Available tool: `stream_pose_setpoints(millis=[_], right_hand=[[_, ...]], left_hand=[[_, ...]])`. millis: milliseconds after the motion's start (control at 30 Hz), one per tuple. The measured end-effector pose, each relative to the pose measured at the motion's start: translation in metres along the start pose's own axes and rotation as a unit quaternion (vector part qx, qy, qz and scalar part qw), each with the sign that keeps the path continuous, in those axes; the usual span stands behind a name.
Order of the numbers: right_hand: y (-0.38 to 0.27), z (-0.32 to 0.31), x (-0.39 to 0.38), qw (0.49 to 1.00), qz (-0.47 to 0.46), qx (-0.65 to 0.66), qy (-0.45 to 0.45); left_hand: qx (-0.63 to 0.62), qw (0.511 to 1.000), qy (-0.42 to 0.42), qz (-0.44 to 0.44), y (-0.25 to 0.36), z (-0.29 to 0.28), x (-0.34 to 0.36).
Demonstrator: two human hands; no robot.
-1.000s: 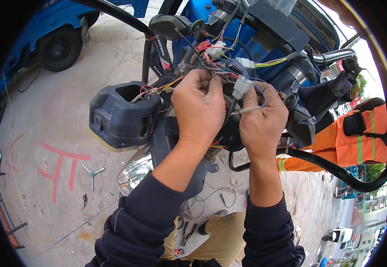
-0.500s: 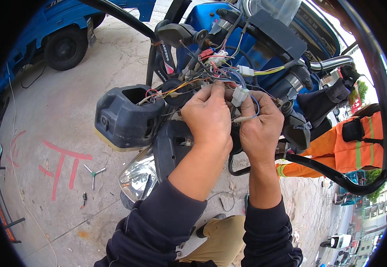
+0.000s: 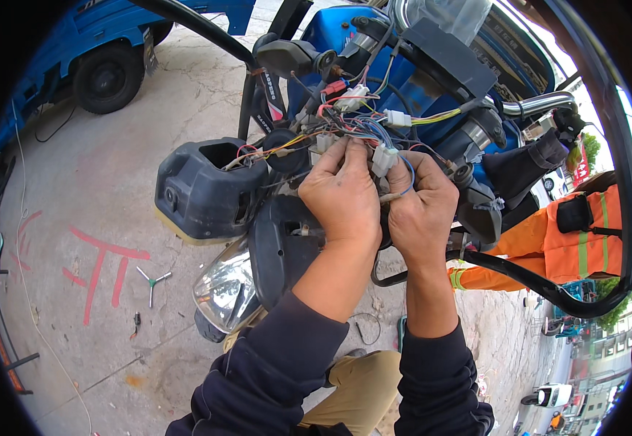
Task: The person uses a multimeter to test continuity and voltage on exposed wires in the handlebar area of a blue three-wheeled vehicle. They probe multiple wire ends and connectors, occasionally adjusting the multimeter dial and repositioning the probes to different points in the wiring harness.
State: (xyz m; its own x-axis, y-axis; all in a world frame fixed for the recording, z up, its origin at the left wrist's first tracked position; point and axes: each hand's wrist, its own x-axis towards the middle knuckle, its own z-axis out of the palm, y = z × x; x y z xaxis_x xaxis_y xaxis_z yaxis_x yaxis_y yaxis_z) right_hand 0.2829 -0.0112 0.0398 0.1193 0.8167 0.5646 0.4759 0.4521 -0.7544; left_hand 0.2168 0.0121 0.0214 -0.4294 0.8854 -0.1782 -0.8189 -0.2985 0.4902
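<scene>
A tangle of coloured wires [image 3: 359,123] with white plug connectors hangs at the front of a blue vehicle [image 3: 425,91]. My left hand [image 3: 338,192] pinches some of these wires, its fingertips under the bundle. My right hand [image 3: 421,207] is closed on wires just right of it, thumb up beside a white connector [image 3: 384,160]. Another white connector [image 3: 397,118] sits above on yellow leads. To the left, a black plastic housing [image 3: 207,189] has wires running into it. Below my hands are a dark cover [image 3: 280,254] and a chrome headlamp [image 3: 225,283].
A black tube frame [image 3: 548,289] curves round the right. A person in orange high-visibility clothing [image 3: 585,251] is beyond it. A blue vehicle with a wheel [image 3: 105,80] stands upper left. A three-arm wrench [image 3: 152,282] lies on the concrete floor [image 3: 76,189]. A white scooter [image 3: 552,396] is lower right.
The view has shifted slightly. Both hands have drawn a little closer together among the wires, my left hand moving rightward, and the white connector between them has moved slightly left and down.
</scene>
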Motion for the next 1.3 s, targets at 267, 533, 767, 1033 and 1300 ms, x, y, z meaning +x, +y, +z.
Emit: stream_pose_setpoints(millis=[267, 533, 767, 1033, 1300], right_hand=[[-0.004, -0.002, 0.003, 0.996, 0.057, 0.067, -0.014], [-0.010, -0.004, 0.002, 0.987, 0.122, 0.100, -0.043], [-0.010, -0.005, 0.003, 0.985, 0.122, 0.105, -0.056], [-0.009, -0.003, 0.003, 0.981, 0.135, 0.133, -0.038], [-0.005, -0.010, 0.002, 0.976, 0.141, 0.157, -0.060]], left_hand=[[0.038, 0.998, -0.054, -0.010, 0.002, -0.007, 0.000], [-0.072, 0.992, -0.046, -0.089, 0.005, -0.006, 0.002], [-0.027, 0.995, -0.048, -0.085, 0.003, -0.013, 0.005], [-0.024, 0.993, -0.116, 0.018, -0.005, -0.033, -0.006], [-0.084, 0.987, -0.105, -0.086, 0.007, -0.028, -0.006]])
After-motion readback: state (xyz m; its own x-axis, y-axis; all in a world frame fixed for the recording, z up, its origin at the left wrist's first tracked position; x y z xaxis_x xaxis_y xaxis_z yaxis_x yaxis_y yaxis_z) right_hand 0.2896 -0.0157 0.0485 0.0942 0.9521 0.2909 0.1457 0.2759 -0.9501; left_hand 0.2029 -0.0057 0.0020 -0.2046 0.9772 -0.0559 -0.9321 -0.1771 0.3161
